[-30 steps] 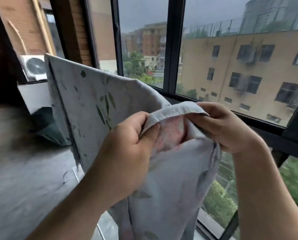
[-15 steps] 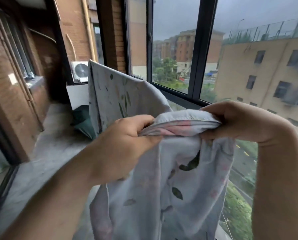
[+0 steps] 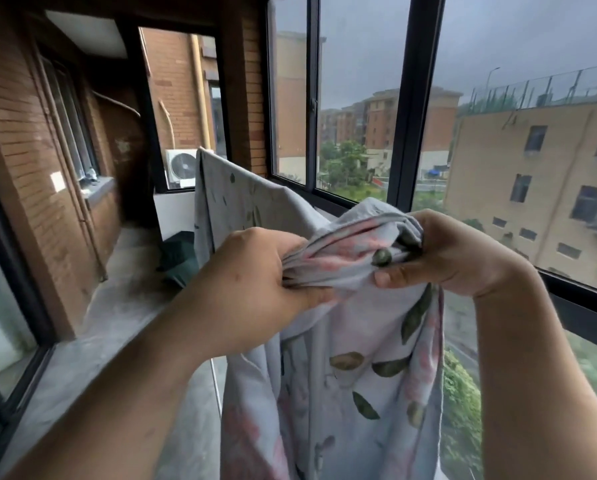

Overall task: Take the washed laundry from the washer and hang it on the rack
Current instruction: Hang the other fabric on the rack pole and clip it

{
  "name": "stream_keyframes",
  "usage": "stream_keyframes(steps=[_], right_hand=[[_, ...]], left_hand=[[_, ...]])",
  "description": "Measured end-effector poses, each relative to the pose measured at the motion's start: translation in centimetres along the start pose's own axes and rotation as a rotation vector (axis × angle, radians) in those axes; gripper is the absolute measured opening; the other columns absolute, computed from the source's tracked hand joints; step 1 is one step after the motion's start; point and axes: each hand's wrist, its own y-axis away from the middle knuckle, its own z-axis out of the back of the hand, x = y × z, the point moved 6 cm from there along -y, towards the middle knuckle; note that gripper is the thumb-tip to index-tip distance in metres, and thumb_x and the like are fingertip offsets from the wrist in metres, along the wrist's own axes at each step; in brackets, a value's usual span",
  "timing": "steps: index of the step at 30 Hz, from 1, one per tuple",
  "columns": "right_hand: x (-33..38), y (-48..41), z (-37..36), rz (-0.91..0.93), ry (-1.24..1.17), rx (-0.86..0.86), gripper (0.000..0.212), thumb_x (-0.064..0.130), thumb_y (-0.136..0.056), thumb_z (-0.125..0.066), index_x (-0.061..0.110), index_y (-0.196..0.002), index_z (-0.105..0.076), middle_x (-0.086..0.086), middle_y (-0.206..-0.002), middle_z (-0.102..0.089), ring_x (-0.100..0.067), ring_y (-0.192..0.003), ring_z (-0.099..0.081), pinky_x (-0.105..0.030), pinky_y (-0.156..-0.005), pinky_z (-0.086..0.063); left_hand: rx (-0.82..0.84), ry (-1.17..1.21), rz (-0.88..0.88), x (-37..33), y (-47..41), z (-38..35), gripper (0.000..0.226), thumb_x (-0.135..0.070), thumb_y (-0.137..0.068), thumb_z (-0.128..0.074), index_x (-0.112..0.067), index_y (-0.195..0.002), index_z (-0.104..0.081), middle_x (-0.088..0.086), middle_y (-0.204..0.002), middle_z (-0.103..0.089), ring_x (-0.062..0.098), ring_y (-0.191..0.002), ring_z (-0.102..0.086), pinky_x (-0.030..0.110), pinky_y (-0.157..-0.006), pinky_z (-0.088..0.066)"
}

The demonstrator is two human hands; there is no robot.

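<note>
"Both hands on the sheet (image 3: pixel 342 375)?"

"Yes. The left hand (image 3: pixel 252 285) and right hand (image 3: pixel 463 258) are raised close together before the window (image 3: pixel 415 98). The fingers (image 3: pixel 432 226) of each are curled tight round the sheet's top edge."

"What has changed in the last second?"

"Back then the person pinched one flat hem between the hands, with the pink underside showing. Now that stretch is gathered into several folds, bunched from fist to fist. The head has turned too, so more of the floor (image 3: pixel 117 306) and the brick wall (image 3: pixel 13 133) on the left is in view."

"Where does the rest of it lie?"

"Behind the left hand the sheet runs away to a far corner that stands up near the air-conditioner (image 3: pixel 181 168). It looks draped over a rail, but any rail is hidden under the cloth. Below the hands the loose part hangs straight down, out of the bottom of the view. A thin pale rod (image 3: pixel 215 382) shows under the left wrist. It may be part of the rack, though that cannot be told."

"How far along, then?"

"By the look of it, the sheet is out of the washer and partly hung, and the person is working the near end along by handfuls. The bunched edge probably needs spreading flat next, since damp folds left gathered would dry slowly."
</note>
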Motion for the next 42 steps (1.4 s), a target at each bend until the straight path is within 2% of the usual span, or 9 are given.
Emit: stream_keyframes(steps=[4, 9, 15, 24, 28, 31, 35, 39, 42], right_hand=[[0.2, -0.8, 0.4, 0.065, -0.304, 0.0, 0.033, 0.03, -0.068, -0.088, 0.007, -0.09, -0.078, -0.009, -0.087, -0.075, -0.018, -0.078, -0.071, -0.027, -0.071, -0.057], [0.1, -2.0, -0.8, 0.15, -0.499, 0.049, 0.026, 0.023, -0.078, -0.081, 0.008, -0.099, -0.076, -0.006, -0.091, -0.075, -0.015, -0.08, -0.072, -0.027, -0.071, -0.058], [-1.0, -3.7, -1.4, 0.098, -0.572, 0.029, 0.032, 0.03, -0.079, -0.08, 0.014, -0.105, -0.075, -0.005, -0.097, -0.074, -0.015, -0.084, -0.071, -0.027, -0.074, -0.058], [-3.5, -7.5, -1.8, 0.059, -0.659, -0.07, 0.034, 0.031, -0.082, -0.074, 0.006, -0.105, -0.073, -0.013, -0.097, -0.073, -0.023, -0.086, -0.072, -0.032, -0.078, -0.059], [-3.4, -10.7, -1.1, 0.007, -0.614, -0.203, 0.037, 0.025, -0.094, -0.059, -0.003, -0.117, -0.064, -0.018, -0.103, -0.069, -0.027, -0.089, -0.067, -0.036, -0.081, -0.055], [-3.7, -12.6, -0.8, -0.038, -0.481, -0.345, 0.03, 0.014, -0.096, -0.059, -0.005, -0.119, -0.063, -0.017, -0.102, -0.069, -0.026, -0.091, -0.065, -0.035, -0.081, -0.054], [-4.6, -13.3, -0.9, -0.09, -0.204, -0.466, 0.019, 0.005, -0.093, -0.061, 0.009, -0.111, -0.066, -0.006, -0.094, -0.072, -0.013, -0.081, -0.062, -0.027, -0.077, -0.049], [-5.4, -13.3, -1.8, -0.092, -0.062, -0.429, 0.042, 0.027, -0.07, -0.075, 0.018, -0.11, -0.064, -0.03, -0.11, -0.065, -0.021, -0.088, -0.057, -0.038, -0.082, -0.045], [-6.3, -12.8, -1.4, -0.05, -0.191, -0.452, 0.032, 0.025, -0.083, -0.074, 0.015, -0.112, -0.065, -0.021, -0.106, -0.069, -0.019, -0.087, -0.062, -0.034, -0.079, -0.048]], left_hand=[[0.053, 0.157, -0.055, -0.1, -0.8, 0.1, 0.023, -0.027, -0.083, -0.077, -0.033, -0.105, -0.074, -0.016, -0.098, -0.075, 0.003, -0.097, -0.069, 0.033, -0.085, -0.056], [0.081, 0.36, -0.047, 1.1, -1.4, 0.2, 0.03, -0.028, -0.089, -0.068, -0.023, -0.119, -0.067, -0.001, -0.116, -0.072, 0.019, -0.115, -0.064, 0.044, -0.104, -0.048], [0.082, 0.656, 0.023, 2.6, -2.5, 0.4, 0.03, -0.019, -0.082, -0.062, -0.017, -0.111, -0.067, 0.001, -0.112, -0.074, 0.013, -0.11, -0.067, 0.021, -0.091, -0.052], [0.014, 0.615, 0.045, 6.2, -4.3, 1.6, 0.034, -0.035, -0.085, -0.06, -0.014, -0.109, -0.073, 0.006, -0.111, -0.074, 0.019, -0.108, -0.068, 0.033, -0.097, -0.051], [-0.179, 0.601, 0.148, 9.0, -6.9, 3.3, 0.05, -0.06, -0.081, -0.066, -0.015, -0.1, -0.075, 0.018, -0.106, -0.073, 0.035, -0.107, -0.067, 0.055, -0.101, -0.048], [-0.274, 0.47, 0.234, 11.6, -8.5, 3.5, 0.059, -0.072, -0.077, -0.06, -0.015, -0.087, -0.072, 0.004, -0.089, -0.074, 0.021, -0.084, -0.065, 0.044, -0.082, -0.052], [-0.332, 0.447, 0.285, 15.1, -8.7, 2.7, 0.047, -0.049, -0.079, -0.07, -0.005, -0.093, -0.064, 0.009, -0.085, -0.069, 0.015, -0.079, -0.056, 0.041, -0.076, -0.049], [-0.248, 0.475, 0.185, 15.9, -9.0, 2.4, 0.03, -0.012, -0.08, -0.078, -0.012, -0.107, -0.064, 0.009, -0.105, -0.072, 0.016, -0.093, -0.064, 0.044, -0.092, -0.053], [-0.225, 0.604, 0.125, 16.0, -9.2, 2.6, 0.033, -0.029, -0.09, -0.071, -0.005, -0.111, -0.065, 0.01, -0.103, -0.069, 0.017, -0.095, -0.061, 0.039, -0.09, -0.049]])
